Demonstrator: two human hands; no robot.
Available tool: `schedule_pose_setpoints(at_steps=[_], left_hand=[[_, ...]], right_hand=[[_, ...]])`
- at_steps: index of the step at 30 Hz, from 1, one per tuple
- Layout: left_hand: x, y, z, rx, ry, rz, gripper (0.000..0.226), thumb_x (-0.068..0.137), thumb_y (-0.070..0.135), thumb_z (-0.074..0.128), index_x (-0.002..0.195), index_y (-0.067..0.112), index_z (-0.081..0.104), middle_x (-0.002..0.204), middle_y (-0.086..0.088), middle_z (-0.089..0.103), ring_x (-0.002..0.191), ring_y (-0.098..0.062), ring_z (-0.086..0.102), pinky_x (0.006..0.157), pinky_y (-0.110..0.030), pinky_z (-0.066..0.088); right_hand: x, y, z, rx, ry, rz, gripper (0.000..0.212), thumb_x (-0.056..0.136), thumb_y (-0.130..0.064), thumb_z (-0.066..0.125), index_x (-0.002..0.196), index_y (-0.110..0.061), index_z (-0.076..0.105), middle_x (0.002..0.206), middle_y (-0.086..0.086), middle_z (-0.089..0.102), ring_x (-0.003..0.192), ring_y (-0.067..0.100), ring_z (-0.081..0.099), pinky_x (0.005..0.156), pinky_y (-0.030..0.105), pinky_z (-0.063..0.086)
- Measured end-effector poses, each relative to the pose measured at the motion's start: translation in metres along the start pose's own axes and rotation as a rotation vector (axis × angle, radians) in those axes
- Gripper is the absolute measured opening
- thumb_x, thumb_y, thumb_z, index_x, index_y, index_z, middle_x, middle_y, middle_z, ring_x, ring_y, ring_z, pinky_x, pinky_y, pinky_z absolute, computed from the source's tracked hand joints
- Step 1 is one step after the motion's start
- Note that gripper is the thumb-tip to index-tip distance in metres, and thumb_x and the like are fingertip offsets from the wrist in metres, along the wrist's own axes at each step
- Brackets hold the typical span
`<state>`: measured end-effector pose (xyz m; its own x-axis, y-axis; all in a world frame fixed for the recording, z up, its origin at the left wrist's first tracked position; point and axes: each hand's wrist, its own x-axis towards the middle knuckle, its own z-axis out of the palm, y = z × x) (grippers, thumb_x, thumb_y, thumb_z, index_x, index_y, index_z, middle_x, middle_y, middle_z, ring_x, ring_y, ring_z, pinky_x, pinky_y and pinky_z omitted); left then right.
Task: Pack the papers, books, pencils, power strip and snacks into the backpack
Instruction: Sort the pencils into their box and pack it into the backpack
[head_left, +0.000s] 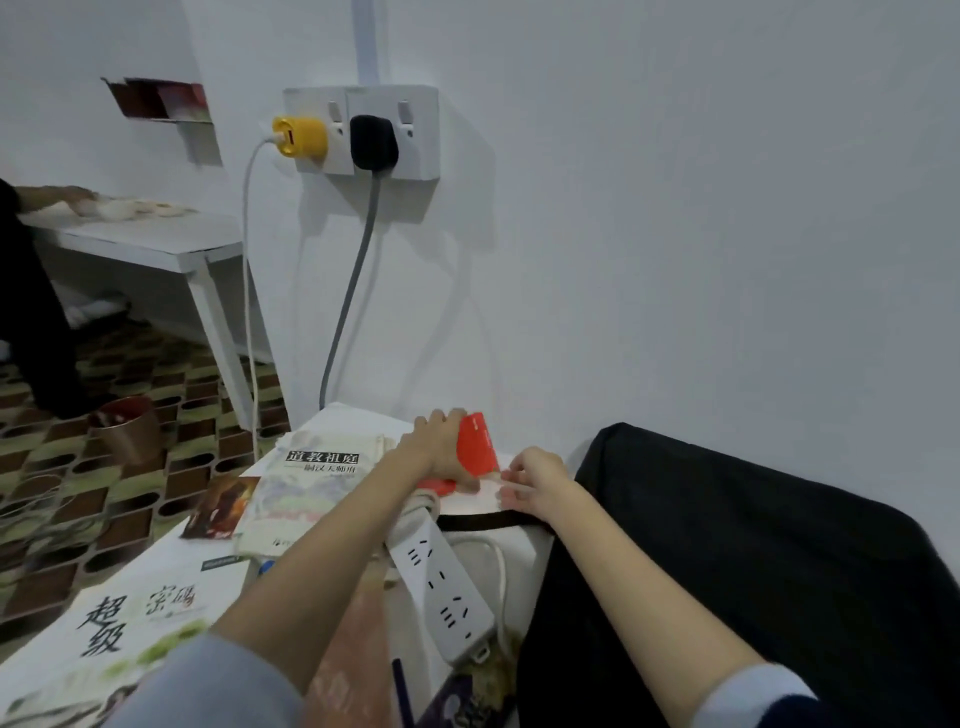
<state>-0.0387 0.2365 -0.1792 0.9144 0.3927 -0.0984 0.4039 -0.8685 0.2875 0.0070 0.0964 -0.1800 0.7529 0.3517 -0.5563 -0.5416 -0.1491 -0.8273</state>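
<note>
My left hand (434, 441) grips a red packet (475, 444) at the far end of the white table (337, 415). My right hand (535, 480) touches a sheet of paper (467, 501) beside it with loosely curled fingers. The black backpack (753, 561) lies at the right of the table. A white power strip (441, 587) with its coiled cord lies under my left forearm. Books (317, 478) with printed covers and another book (119, 623) spread over the table's left side. A blue pen (400, 691) shows near the bottom.
A wall socket (363, 130) holds a yellow charger (298, 136) and a black plug (373, 141) with hanging cables. Another white table (156, 244) stands at the left, where a second person (31, 291) works. A copper bin (127, 428) sits on the patterned floor.
</note>
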Motion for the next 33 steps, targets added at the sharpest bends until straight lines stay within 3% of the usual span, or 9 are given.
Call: schedule_pose_setpoints(at_steps=[4,7,12,16,22,24,26,30,33], left_hand=[[-0.02,0.012,-0.016,-0.46,0.368,0.161,0.123,0.053,0.037,0.088,0.147,0.024,0.01,0.136,-0.008,0.033,0.127,-0.025,0.034,0.106,-0.039,0.034],[-0.048,0.039,-0.012,-0.759,0.477,0.314,0.118,0.053,0.027,0.09,0.144,0.026,0.015,0.137,0.001,0.032,0.127,-0.01,0.037,0.106,-0.035,0.037],[-0.102,0.099,-0.005,-1.065,0.54,0.481,0.1,0.055,0.025,0.089,0.127,0.035,0.02,0.134,0.007,0.037,0.126,-0.005,0.043,0.105,-0.03,0.04],[-0.148,0.144,0.004,-1.099,0.406,0.523,0.108,0.061,0.006,0.086,0.133,0.029,0.008,0.131,0.018,0.032,0.112,0.017,0.045,0.088,-0.01,0.043],[-0.21,0.186,0.026,-1.303,0.106,0.548,0.104,0.069,-0.003,0.076,0.135,0.041,0.009,0.134,0.009,0.039,0.102,0.011,0.058,0.076,-0.013,0.049],[-0.227,0.194,0.033,-1.371,0.079,0.527,0.094,0.078,0.008,0.072,0.14,0.041,0.009,0.127,0.009,0.05,0.103,0.007,0.06,0.079,-0.014,0.05],[-0.243,0.203,0.038,-1.379,0.047,0.523,0.074,0.084,0.025,0.064,0.141,0.04,0.019,0.119,0.004,0.062,0.103,-0.004,0.063,0.08,-0.02,0.052],[-0.259,0.22,0.059,-1.306,0.012,0.494,0.037,0.088,0.02,0.062,0.121,0.035,0.054,0.113,-0.001,0.067,0.103,-0.015,0.065,0.086,-0.032,0.053],[-0.27,0.241,0.079,-1.337,0.11,0.385,0.025,0.086,0.022,0.065,0.109,0.032,0.062,0.12,0.006,0.063,0.117,-0.017,0.057,0.098,-0.047,0.047]], right_hand=[[-0.024,-0.008,-0.015,0.088,-0.126,-0.027,0.036,0.094,-0.035,0.049,0.116,-0.006,0.047,0.099,0.016,0.055,0.081,0.034,0.058,0.072,0.043,0.05],[-0.06,-0.017,-0.035,0.224,-0.322,-0.08,0.054,0.091,-0.054,0.048,0.122,-0.009,0.045,0.12,0.025,0.053,0.097,0.042,0.062,0.081,0.048,0.051],[-0.111,-0.018,-0.086,0.428,-0.186,-0.377,0.052,0.088,-0.01,0.062,0.134,-0.002,0.038,0.125,0.026,0.052,0.095,0.031,0.065,0.077,0.038,0.055],[-0.152,-0.007,-0.131,0.332,0.101,-0.604,0.054,0.079,0.009,0.064,0.126,-0.01,0.045,0.116,0.014,0.063,0.101,0.025,0.064,0.072,0.029,0.052],[-0.198,0.03,-0.193,0.347,0.29,-0.747,0.047,0.079,0.012,0.061,0.118,-0.011,0.051,0.103,0.013,0.067,0.095,0.025,0.065,0.064,0.026,0.048],[-0.211,0.046,-0.211,0.323,0.343,-0.787,0.048,0.078,0.014,0.058,0.116,-0.014,0.053,0.099,0.008,0.068,0.095,0.023,0.066,0.065,0.026,0.05],[-0.222,0.062,-0.228,0.269,0.395,-0.79,0.051,0.079,0.014,0.057,0.121,-0.015,0.055,0.103,0.005,0.067,0.096,0.019,0.065,0.069,0.026,0.052],[-0.243,0.088,-0.248,0.206,0.416,-0.791,0.055,0.083,0.002,0.063,0.132,-0.019,0.049,0.114,0.009,0.066,0.101,0.017,0.065,0.083,0.034,0.055],[-0.27,0.105,-0.254,0.13,0.424,-0.867,0.056,0.088,-0.018,0.062,0.138,-0.027,0.038,0.114,0.0,0.062,0.089,-0.007,0.064,0.072,0.015,0.053]])
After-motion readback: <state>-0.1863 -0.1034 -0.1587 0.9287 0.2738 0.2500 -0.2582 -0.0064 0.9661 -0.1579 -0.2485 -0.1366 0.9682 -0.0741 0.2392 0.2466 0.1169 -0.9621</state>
